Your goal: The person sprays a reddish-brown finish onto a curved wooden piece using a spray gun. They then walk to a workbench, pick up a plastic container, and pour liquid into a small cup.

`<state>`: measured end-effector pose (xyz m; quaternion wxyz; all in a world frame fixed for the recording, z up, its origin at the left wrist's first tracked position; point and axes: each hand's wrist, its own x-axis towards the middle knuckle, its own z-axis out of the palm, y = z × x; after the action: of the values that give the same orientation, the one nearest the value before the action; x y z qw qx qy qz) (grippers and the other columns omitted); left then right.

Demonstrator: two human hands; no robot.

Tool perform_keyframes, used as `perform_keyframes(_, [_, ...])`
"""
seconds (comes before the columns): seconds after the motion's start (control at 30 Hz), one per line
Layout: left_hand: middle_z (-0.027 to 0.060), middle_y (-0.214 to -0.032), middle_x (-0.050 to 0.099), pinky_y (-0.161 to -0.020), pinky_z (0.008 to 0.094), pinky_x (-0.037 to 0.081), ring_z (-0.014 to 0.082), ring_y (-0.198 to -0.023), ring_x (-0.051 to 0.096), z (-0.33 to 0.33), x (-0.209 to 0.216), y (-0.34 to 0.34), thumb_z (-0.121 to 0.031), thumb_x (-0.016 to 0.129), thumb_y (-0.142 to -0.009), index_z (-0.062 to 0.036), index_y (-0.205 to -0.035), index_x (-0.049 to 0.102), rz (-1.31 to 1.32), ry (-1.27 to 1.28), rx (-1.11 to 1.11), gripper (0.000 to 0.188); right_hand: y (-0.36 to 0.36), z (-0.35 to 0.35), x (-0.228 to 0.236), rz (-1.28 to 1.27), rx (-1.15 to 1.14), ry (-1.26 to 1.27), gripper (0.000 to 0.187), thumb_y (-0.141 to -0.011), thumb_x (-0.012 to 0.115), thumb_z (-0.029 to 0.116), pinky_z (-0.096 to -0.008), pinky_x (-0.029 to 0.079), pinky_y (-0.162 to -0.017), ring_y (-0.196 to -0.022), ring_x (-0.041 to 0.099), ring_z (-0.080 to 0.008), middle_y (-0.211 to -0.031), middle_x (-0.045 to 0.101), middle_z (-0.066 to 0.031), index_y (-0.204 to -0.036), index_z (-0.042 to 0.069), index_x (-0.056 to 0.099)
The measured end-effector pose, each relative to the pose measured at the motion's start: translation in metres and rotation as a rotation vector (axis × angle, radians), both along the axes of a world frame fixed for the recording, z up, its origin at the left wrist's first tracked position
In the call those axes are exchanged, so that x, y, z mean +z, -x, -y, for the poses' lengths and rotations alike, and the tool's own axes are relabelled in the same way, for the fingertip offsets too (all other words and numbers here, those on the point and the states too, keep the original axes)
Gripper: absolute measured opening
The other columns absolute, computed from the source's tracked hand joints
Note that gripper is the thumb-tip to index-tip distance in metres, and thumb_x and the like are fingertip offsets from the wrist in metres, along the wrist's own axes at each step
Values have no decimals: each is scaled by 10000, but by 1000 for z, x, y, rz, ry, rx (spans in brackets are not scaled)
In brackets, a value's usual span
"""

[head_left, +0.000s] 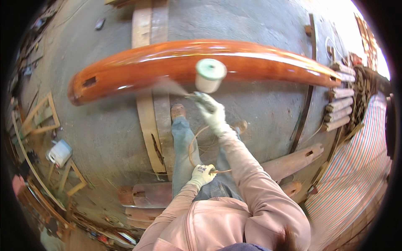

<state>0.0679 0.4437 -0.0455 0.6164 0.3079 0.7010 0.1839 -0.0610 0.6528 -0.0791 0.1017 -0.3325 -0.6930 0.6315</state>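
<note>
Spanning planks (147,125), a glossy beam (180,62) crosses grey floor (100,129) near timber (340,104).

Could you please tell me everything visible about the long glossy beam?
The beam looks like varnished orange-brown wood, rounded and narrower-looking at right, with a dark slot near each end. It lies crosswise over pale planks and a dark bar, bright reflections along it; spray mist reaches its near side.

Woodworking workshop, indicated by a glossy beam (142,69) across the upper part, a spray gun (209,83) emitting mist (171,86) at upper centre, short timbers (340,104) at right, and a wooden frame (54,111) at left.
</note>
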Motion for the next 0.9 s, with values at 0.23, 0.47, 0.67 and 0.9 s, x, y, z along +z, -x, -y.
perform_keyframes(0.23, [103,-855,706,-796,420,486,294,-872,665,-57,-9,-43,-376,631,-811,-148,-941,663,-89,45,-117,264,-221,-227,2,96,-390,-360,338,-850,655,-23,-288,460,-957,-1067,616,-144,-1149,674,-79,-1185,21,639])
perform_keyframes(0.47, [137,-818,689,-703,432,508,326,-786,663,-168,5,-119,-340,627,-827,-133,-894,675,-99,45,-137,224,-384,-404,12,292,-923,-706,365,-875,659,66,-300,499,-896,-1014,651,-186,-1124,681,-128,-1228,2,596])
perform_keyframes(0.67, [103,-722,668,-663,418,487,301,-708,652,-264,21,-186,-345,626,-823,-138,-800,661,10,-365,-445,211,-422,-429,49,248,-636,-548,361,-857,664,58,-328,524,-853,-975,663,-206,-1104,680,-140,-1211,12,610])
perform_keyframes(0.9, [66,-746,672,-678,394,475,291,-710,638,-355,19,-243,-307,661,-785,-161,-881,678,155,-511,-765,176,-374,-468,73,-155,-368,151,386,-866,651,11,-258,477,-902,-1035,610,-101,-1185,664,-59,-1247,22,594])
